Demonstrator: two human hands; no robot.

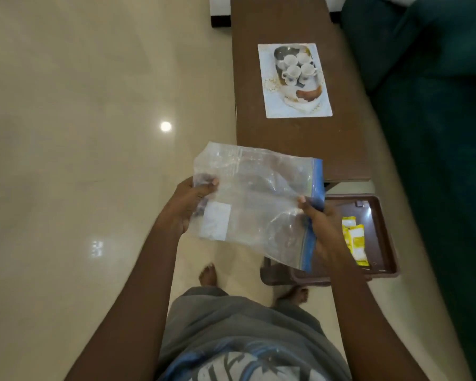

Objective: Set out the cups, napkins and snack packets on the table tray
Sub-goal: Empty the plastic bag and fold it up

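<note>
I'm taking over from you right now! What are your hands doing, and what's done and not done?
Left hand grips the left edge of the clear zip bag.
Right hand pinches its blue zip edge. The bag looks empty.
Things: yellow snack packets lie in the brown tray, low beside the brown table. On the table lies a sheet that looks like a picture of four cups on a tray.
Done: packets are in the tray.
Left: no real cups or napkins in sight. The bag hides part of the tray.
</note>
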